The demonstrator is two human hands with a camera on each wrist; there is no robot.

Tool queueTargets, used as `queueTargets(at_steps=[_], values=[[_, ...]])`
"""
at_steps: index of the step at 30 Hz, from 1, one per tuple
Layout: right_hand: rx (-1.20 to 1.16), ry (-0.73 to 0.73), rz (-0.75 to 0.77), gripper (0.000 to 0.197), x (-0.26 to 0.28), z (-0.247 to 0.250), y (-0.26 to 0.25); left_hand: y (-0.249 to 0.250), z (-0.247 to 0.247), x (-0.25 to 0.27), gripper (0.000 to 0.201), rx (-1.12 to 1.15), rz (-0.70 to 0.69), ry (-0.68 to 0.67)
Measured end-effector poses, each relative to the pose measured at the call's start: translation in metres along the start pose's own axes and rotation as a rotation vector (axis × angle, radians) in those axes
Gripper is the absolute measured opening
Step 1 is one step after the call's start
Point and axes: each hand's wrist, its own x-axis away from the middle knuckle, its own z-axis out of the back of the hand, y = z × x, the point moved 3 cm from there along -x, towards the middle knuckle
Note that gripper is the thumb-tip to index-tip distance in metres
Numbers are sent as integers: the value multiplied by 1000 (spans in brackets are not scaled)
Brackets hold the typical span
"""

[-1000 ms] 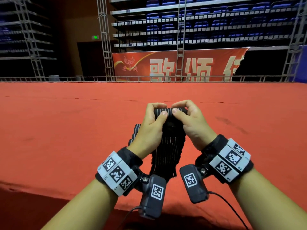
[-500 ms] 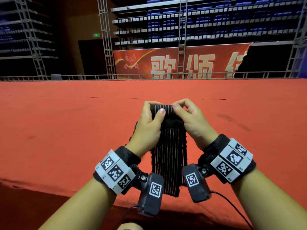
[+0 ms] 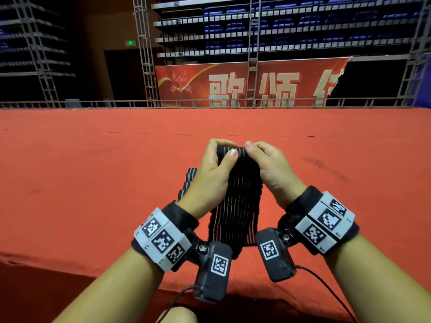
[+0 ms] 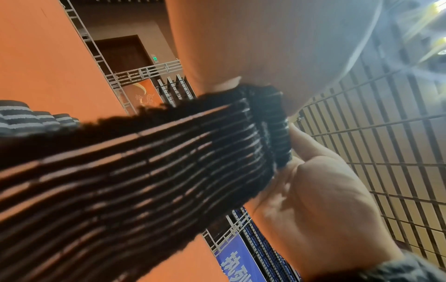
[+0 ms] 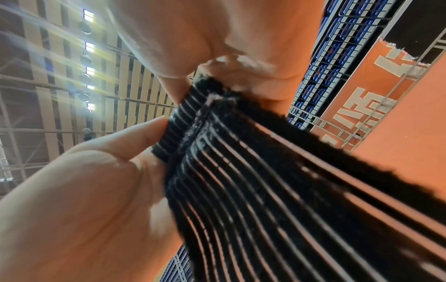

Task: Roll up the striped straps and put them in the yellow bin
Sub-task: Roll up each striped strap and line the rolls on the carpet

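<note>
— Where is the strap (image 3: 235,201)?

— In the air over the red table (image 3: 93,173). Both hands pinch its rolled top end: left hand (image 3: 210,180) on one side, right hand (image 3: 270,169) on the other. The long part hangs down toward the person.

— And the bin?

— No view shows it. Some finished rolls (image 3: 187,183) lie half hidden behind the left hand.

This was an indoor arena or sports hall. Beyond the hands (image 3: 233,178) spread a wide red carpet (image 3: 93,171), laid like a stage floor. At its far edge ran a low metal railing (image 3: 116,104). Behind that hung a red banner (image 3: 251,83) with large pale characters. Above the banner rose tiers of blue seats (image 3: 291,22), flanked by metal truss towers (image 3: 144,52).
</note>
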Motion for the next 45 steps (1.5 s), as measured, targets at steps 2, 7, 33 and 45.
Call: queueTargets(at_steps=[2, 7, 33, 45], values=[[20, 7, 53, 15, -1, 0, 0, -2, 0, 0, 10, 8, 26, 10], [-11, 32, 35, 12, -3, 0, 4, -6, 5, -3, 7, 3, 63, 18], [-4, -76, -11, 14, -8, 3, 10, -19, 8, -4, 11, -98, -29, -63], [31, -50, 20, 9, -7, 6, 13, -22, 4, -5, 11, 11, 28, -68]])
